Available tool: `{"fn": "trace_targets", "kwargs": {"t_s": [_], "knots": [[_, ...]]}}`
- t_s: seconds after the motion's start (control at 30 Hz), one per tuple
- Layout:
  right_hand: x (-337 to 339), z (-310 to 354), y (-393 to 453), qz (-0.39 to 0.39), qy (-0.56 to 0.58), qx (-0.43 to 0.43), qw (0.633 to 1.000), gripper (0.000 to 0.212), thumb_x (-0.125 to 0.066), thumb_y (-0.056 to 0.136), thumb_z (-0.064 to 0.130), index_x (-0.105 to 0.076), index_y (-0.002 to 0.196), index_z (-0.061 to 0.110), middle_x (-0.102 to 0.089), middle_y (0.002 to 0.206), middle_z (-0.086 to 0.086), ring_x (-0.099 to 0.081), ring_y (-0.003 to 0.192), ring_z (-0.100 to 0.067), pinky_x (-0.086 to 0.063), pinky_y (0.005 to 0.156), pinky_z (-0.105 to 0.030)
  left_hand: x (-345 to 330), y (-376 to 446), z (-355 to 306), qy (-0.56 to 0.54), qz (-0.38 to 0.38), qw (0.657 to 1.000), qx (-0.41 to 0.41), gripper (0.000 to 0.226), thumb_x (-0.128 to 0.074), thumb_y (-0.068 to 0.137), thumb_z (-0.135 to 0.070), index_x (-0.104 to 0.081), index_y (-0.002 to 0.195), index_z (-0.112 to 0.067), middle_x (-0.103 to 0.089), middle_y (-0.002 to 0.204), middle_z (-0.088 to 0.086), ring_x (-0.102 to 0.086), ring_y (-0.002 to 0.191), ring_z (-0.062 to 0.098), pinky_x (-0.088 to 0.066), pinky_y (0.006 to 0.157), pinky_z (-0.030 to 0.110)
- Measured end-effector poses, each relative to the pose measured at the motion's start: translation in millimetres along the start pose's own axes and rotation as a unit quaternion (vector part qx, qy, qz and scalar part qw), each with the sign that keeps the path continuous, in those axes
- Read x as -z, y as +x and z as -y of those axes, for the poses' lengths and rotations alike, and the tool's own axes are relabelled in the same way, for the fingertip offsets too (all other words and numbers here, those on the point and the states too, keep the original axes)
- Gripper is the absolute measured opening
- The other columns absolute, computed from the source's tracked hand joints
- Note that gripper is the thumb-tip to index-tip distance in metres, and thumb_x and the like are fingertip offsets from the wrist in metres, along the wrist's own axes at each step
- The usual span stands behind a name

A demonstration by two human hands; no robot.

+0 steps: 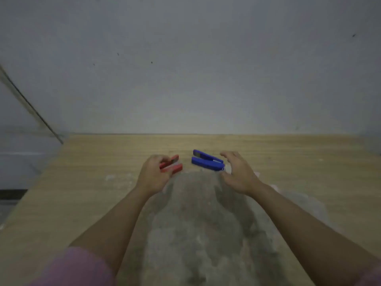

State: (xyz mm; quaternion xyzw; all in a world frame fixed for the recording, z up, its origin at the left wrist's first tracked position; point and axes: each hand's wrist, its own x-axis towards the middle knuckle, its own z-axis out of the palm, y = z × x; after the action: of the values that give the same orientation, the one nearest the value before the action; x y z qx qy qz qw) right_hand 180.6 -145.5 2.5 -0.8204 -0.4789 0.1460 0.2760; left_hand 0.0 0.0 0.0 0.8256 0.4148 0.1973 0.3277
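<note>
A red stapler [174,167] lies on the wooden table [103,182], its jaws gaping toward the right. My left hand [153,176] grips its rear end, fingers curled over the top arm. A blue stapler [207,161] lies just to the right, also gaping, its hinge end near my right hand [237,172]. That hand hovers beside the blue stapler with fingers spread and loosely bent, holding nothing; whether it touches the stapler is unclear.
A grey worn patch [202,223] covers the table's middle between my forearms. A plain grey wall [195,69] rises right behind the table. The table's left edge drops off at the left, with floor beyond.
</note>
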Motion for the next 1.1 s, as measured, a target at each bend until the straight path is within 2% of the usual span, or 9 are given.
{"fn": "trace_targets", "kwargs": {"t_s": [0.17, 0.33, 0.4, 0.5, 0.67, 0.83, 1.0, 1.1], "knots": [[-38.4, -17.4, 13.9, 0.053, -0.035, -0.017, 0.998, 0.058, -0.058, 0.077, 0.011, -0.040, 0.132, 0.007, -0.040, 0.136, -0.015, -0.039, 0.125, -0.032, -0.034, 0.107, -0.039, -25.6, 9.2, 37.4, 0.076, 0.034, 0.996, 0.033, 0.043, -0.066, 0.073, -0.008, -0.056, 0.115, -0.006, -0.054, 0.118, 0.019, -0.049, 0.112, 0.034, -0.040, 0.096, 0.040], [-64.7, -26.2, 34.6, 0.016, -0.093, -0.021, 0.995, 0.063, -0.054, 0.081, 0.016, -0.030, 0.139, 0.010, -0.029, 0.148, -0.012, -0.027, 0.135, -0.029, -0.029, 0.111, -0.045, -46.4, 18.7, 57.3, 0.137, -0.004, 0.990, 0.027, 0.065, -0.069, 0.073, -0.024, -0.040, 0.130, -0.013, -0.043, 0.131, 0.011, -0.037, 0.122, 0.028, -0.028, 0.104, 0.045], [-72.4, -29.2, 41.7, 0.015, -0.102, -0.020, 0.994, 0.064, -0.053, 0.085, 0.020, -0.024, 0.142, 0.011, -0.027, 0.150, -0.011, -0.025, 0.137, -0.027, -0.025, 0.114, -0.043, -52.9, 21.7, 61.4, 0.133, 0.007, 0.991, 0.032, 0.068, -0.067, 0.076, -0.028, -0.035, 0.134, -0.014, -0.041, 0.134, 0.010, -0.036, 0.125, 0.028, -0.027, 0.106, 0.046], [-78.7, -31.4, 50.2, 0.010, -0.095, -0.032, 0.995, 0.063, -0.053, 0.087, 0.022, -0.024, 0.142, 0.011, -0.031, 0.146, -0.011, -0.030, 0.133, -0.027, -0.030, 0.111, -0.041, -59.9, 24.5, 66.2, 0.135, 0.004, 0.990, 0.046, 0.066, -0.062, 0.081, -0.030, -0.030, 0.137, -0.015, -0.041, 0.137, 0.011, -0.036, 0.127, 0.028, -0.027, 0.108, 0.048], [-86.0, -26.2, 54.2, 0.010, -0.100, -0.079, 0.992, 0.061, -0.056, 0.086, 0.027, -0.028, 0.138, 0.010, -0.040, 0.129, -0.017, -0.044, 0.112, -0.029, -0.045, 0.090, -0.040, -61.1, 22.8, 64.7, 0.154, -0.004, 0.986, 0.063, 0.059, -0.060, 0.083, -0.032, -0.036, 0.134, -0.016, -0.043, 0.129, 0.013, -0.040, 0.121, 0.029, -0.031, 0.102, 0.046], [-85.8, -24.4, 39.4, 0.026, -0.110, -0.107, 0.988, 0.059, -0.052, 0.090, 0.022, -0.025, 0.140, 0.008, -0.043, 0.135, -0.018, -0.040, 0.120, -0.031, -0.037, 0.100, -0.037, -59.2, 10.0, 56.8, 0.146, 0.021, 0.986, 0.083, 0.059, -0.063, 0.082, -0.025, -0.037, 0.132, -0.008, -0.043, 0.128, 0.020, -0.044, 0.116, 0.033, -0.040, 0.101, 0.044], [-63.1, -33.6, 12.1, 0.035, -0.022, -0.133, 0.990, 0.046, -0.052, 0.089, 0.019, -0.038, 0.131, 0.008, -0.050, 0.125, -0.016, -0.051, 0.109, -0.029, -0.043, 0.092, -0.037, -63.7, -19.5, 39.2, 0.112, 0.021, 0.989, 0.098, 0.057, -0.060, 0.084, -0.026, -0.037, 0.132, -0.008, -0.052, 0.128, 0.018, -0.048, 0.114, 0.034, -0.043, 0.099, 0.047], [-49.3, -39.3, -11.6, 0.034, 0.115, -0.152, 0.981, 0.045, -0.054, 0.087, 0.014, -0.042, 0.130, 0.010, -0.054, 0.125, -0.011, -0.053, 0.108, -0.027, -0.039, 0.088, -0.030, -73.7, -42.6, 17.5, 0.020, 0.013, 0.995, 0.099, 0.047, -0.060, 0.084, -0.023, -0.043, 0.126, -0.008, -0.057, 0.122, 0.016, -0.054, 0.108, 0.032, -0.046, 0.093, 0.043]]}}
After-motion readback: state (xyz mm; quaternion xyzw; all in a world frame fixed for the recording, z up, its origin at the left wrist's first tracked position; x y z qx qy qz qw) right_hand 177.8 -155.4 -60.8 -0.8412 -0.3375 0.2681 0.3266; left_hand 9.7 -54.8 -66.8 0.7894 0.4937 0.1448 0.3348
